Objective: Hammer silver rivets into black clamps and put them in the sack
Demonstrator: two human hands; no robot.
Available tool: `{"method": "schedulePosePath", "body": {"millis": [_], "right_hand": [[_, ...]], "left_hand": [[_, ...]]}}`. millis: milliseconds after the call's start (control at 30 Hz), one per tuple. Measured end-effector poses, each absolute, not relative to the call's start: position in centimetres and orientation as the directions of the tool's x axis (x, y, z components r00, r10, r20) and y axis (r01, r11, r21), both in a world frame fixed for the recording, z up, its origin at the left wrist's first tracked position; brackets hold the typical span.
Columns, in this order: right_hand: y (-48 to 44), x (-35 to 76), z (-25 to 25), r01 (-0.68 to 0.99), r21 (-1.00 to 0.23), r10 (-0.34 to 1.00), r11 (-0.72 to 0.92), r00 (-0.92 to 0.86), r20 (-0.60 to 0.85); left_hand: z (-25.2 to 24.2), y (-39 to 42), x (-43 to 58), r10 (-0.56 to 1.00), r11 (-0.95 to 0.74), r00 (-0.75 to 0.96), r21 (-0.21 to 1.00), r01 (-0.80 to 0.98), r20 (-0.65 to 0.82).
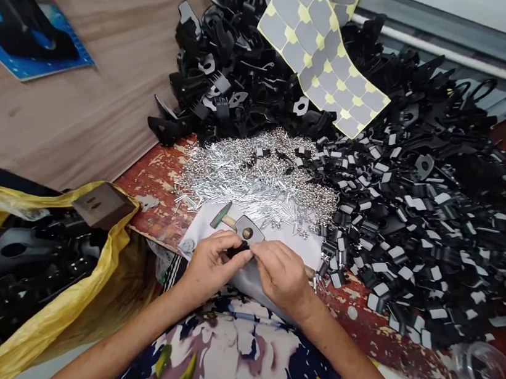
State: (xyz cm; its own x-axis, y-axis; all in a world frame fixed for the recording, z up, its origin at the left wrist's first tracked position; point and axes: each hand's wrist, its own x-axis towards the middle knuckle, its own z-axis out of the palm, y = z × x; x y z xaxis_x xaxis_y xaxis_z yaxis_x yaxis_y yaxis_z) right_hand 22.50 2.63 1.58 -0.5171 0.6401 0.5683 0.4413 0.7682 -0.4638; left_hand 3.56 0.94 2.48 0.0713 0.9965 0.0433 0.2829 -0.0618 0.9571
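My left hand [212,265] is closed, thumb and fingers pinching a small black plastic part [238,250] above my lap. The fingertips of my right hand [282,275] are pressed together against the right end of that part; whether they also hold a tiny pin is hidden. Just beyond my fingers, a small hammer [220,215] with a wooden handle lies on a white cloth [204,223]. Beside it is a grey metal plate [256,235] with a round brownish spot in it. A large heap of silvery metal pins [246,173] lies behind these.
Small black clips with pale faces [396,252] cover the right side of the worn red table [144,169]. Black plastic parts [230,81] pile up behind, under a sticker sheet [321,62]. A wooden board [84,86] and yellow bag [105,269] stand left; a clear plastic container [484,375] sits right.
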Motion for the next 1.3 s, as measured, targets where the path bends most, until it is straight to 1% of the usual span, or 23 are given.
{"method": "schedulePosePath", "body": {"millis": [67, 100, 167, 233, 267, 300, 367, 433, 500, 533, 600, 667, 733, 767, 800, 867, 933, 967, 1000, 1067, 1133, 1200, 1300], "right_hand": [[2.3, 22.5, 1.4, 0.403, -0.426, 0.586, 0.81, -0.543, 0.601], [2.1, 22.5, 1.4, 0.385, -0.443, 0.587, 0.81, -0.54, 0.603], [1.9, 22.6, 1.5, 0.341, -0.572, 0.656, 0.746, -0.528, 0.54], [2.3, 22.9, 1.9, 0.316, -0.742, 0.77, 0.591, -0.494, 0.404], [2.9, 23.2, 2.1, 0.329, -0.794, 0.819, 0.511, -0.466, 0.334], [3.6, 23.4, 2.4, 0.36, -0.813, 0.853, 0.458, -0.436, 0.288], [5.2, 23.7, 3.1, 0.448, -0.779, 0.877, 0.438, -0.403, 0.261], [6.5, 23.7, 3.8, 0.493, -0.734, 0.86, 0.467, -0.447, 0.247], [6.8, 23.1, 4.2, 0.461, -0.735, 0.829, 0.498, -0.503, 0.246], [6.5, 22.7, 4.2, 0.435, -0.735, 0.813, 0.521, -0.516, 0.27], [5.4, 21.5, 3.9, 0.388, -0.689, 0.758, 0.612, -0.535, 0.373], [4.0, 20.4, 3.1, 0.365, -0.586, 0.673, 0.723, -0.563, 0.48], [3.0, 19.6, 2.2, 0.37, -0.49, 0.607, 0.789, -0.589, 0.533], [2.7, 19.6, 1.9, 0.371, -0.467, 0.591, 0.803, -0.603, 0.536], [2.8, 19.8, 1.8, 0.367, -0.465, 0.585, 0.806, -0.614, 0.53], [3.7, 21.3, 1.8, 0.368, -0.503, 0.611, 0.782, -0.613, 0.501], [5.4, 23.8, 2.2, 0.457, -0.531, 0.696, 0.714, -0.542, 0.47], [6.3, 25.2, 2.4, 0.53, -0.515, 0.739, 0.674, -0.5, 0.452], [7.2, 26.5, 2.5, 0.599, -0.476, 0.764, 0.644, -0.478, 0.432], [8.6, 28.3, 2.5, 0.668, -0.351, 0.753, 0.656, -0.542, 0.373], [9.2, 28.7, 2.3, 0.648, -0.194, 0.674, 0.737, -0.682, 0.283], [9.3, 27.9, 1.9, 0.6, -0.014, 0.589, 0.8, -0.781, 0.206], [8.9, 26.4, 1.5, 0.549, 0.227, 0.526, 0.804, -0.836, 0.157]], "left_hand": [[2.3, 0.8, 3.4, 0.996, -0.074, 0.067, 0.957, 0.282, 0.057], [2.3, 0.7, 3.3, 0.995, -0.083, 0.069, 0.954, 0.289, 0.066], [2.4, 0.4, 2.8, 0.995, -0.093, 0.073, 0.946, 0.311, 0.074], [2.5, 0.2, 2.1, 0.997, -0.072, 0.055, 0.945, 0.32, 0.058], [2.5, 0.2, 1.7, 0.999, -0.049, 0.039, 0.95, 0.309, 0.039], [2.4, 0.2, 1.3, 1.0, -0.01, 0.02, 0.96, 0.279, 0.004], [2.0, 0.3, 0.6, 0.994, 0.105, -0.024, 0.983, 0.154, -0.102], [1.5, 0.5, 0.3, 0.974, 0.218, -0.061, 0.976, -0.025, -0.219], [1.1, 0.8, 0.3, 0.957, 0.259, -0.09, 0.952, -0.162, -0.276], [0.9, 0.8, 0.5, 0.955, 0.256, -0.098, 0.947, -0.193, -0.279], [0.9, 1.0, 0.9, 0.961, 0.24, -0.092, 0.95, -0.202, -0.262], [0.9, 1.0, 1.3, 0.967, 0.226, -0.072, 0.953, -0.201, -0.244], [0.8, 0.9, 1.6, 0.968, 0.226, -0.057, 0.952, -0.208, -0.243], [0.8, 0.8, 1.6, 0.967, 0.234, -0.05, 0.949, -0.211, -0.25], [0.8, 0.7, 1.6, 0.965, 0.243, -0.048, 0.946, -0.214, -0.259], [0.8, 0.5, 1.4, 0.959, 0.261, -0.049, 0.938, -0.229, -0.279], [0.9, 0.4, 1.1, 0.954, 0.268, -0.061, 0.926, -0.267, -0.294], [1.0, 0.5, 1.0, 0.95, 0.272, -0.069, 0.917, -0.293, -0.304], [1.2, 0.5, 0.9, 0.945, 0.28, -0.071, 0.904, -0.322, -0.318], [1.4, 0.7, 0.8, 0.934, 0.303, -0.065, 0.876, -0.376, -0.351], [1.5, 0.8, 1.0, 0.925, 0.325, -0.049, 0.852, -0.411, -0.377], [1.6, 0.9, 1.4, 0.92, 0.342, -0.031, 0.838, -0.425, -0.391], [1.7, 0.8, 1.9, 0.911, 0.369, -0.004, 0.819, -0.438, -0.413]]}}
